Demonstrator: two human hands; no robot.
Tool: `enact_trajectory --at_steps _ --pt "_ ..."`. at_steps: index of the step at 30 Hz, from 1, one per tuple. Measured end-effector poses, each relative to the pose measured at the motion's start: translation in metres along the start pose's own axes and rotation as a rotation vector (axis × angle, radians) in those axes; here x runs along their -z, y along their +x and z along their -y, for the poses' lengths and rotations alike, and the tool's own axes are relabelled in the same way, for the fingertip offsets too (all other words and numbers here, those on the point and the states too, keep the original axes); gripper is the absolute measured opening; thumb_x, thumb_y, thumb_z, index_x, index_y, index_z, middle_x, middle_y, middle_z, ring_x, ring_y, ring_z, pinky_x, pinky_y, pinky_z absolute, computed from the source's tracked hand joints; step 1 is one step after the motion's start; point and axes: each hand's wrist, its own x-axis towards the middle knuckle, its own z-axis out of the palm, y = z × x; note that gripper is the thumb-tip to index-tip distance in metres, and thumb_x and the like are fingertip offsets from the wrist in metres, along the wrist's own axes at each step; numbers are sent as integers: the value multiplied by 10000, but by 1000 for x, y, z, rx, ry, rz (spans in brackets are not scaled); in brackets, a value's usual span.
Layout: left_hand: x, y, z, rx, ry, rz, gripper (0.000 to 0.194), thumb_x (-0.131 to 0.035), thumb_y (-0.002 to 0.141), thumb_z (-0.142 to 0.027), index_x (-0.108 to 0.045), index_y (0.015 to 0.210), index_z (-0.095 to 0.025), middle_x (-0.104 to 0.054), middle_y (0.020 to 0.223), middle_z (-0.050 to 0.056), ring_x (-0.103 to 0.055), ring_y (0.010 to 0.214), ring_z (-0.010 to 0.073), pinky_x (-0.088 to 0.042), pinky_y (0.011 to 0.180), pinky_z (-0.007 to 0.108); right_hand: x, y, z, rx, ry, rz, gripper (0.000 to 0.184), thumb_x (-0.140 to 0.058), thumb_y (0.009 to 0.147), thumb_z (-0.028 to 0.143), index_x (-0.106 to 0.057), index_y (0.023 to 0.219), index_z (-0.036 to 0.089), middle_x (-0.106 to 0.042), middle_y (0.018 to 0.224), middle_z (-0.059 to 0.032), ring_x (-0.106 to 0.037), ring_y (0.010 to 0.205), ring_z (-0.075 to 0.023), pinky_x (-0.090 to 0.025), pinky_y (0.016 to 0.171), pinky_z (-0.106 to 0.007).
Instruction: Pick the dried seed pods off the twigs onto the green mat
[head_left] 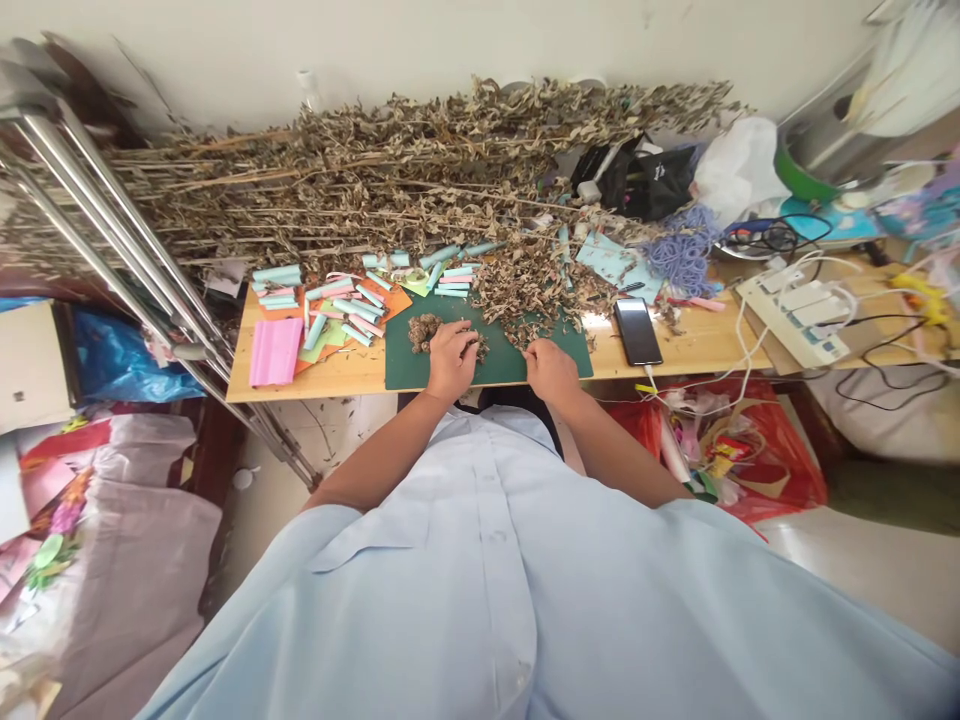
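A green cutting mat [409, 372] lies at the front edge of the wooden table. On its left part sits a clump of crumpled dried leaves [424, 332]. My left hand [452, 362] rests right beside that clump, its fingers curled around a few dried leaf bits. A loose heap of dried leaves [525, 290] spreads over the mat's back right and onto the table. My right hand [553, 370] is closed in a pinch at the heap's front edge, on bits of dried leaf; the fingertips are partly hidden.
Long dried leafy stalks [360, 165] fill the table's back. Rolled paper tubes [349, 305] and a pink paper stack [274, 351] lie left. Right are a phone [638, 332] on a cable, purple yarn [684, 245] and a power strip [802, 315]. Metal crutches [142, 230] lean at left.
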Motion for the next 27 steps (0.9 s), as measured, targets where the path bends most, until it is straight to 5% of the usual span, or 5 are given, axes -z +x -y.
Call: enact_trajectory --at_steps 10,19,27 --pt "4 -1 -1 -19 -33 39 213 -552 961 -316 -706 1058 -206 -689 1168 103 -605 1150 234 -445 1065 464 6 -5 10 75 123 -56 181 -442 980 335 -575 937 219 -651 939 -106 -596 872 -255 -442 777 -352" --pt "6 -4 -3 -95 -34 172 321 -586 958 -379 -653 1234 -230 -720 1095 81 -607 1147 240 -413 1067 447 9 7 41 292 78 77 162 -423 989 280 -568 973 210 -625 951 -101 -580 847 -247 -400 720 -336" --pt "8 -1 -2 -46 -98 147 182 -548 968 -305 -714 988 -233 -734 989 69 -639 1034 223 -464 997 438 9 14 53 321 195 94 166 -452 979 302 -590 965 212 -652 962 -101 -602 875 -245 -443 779 -350"
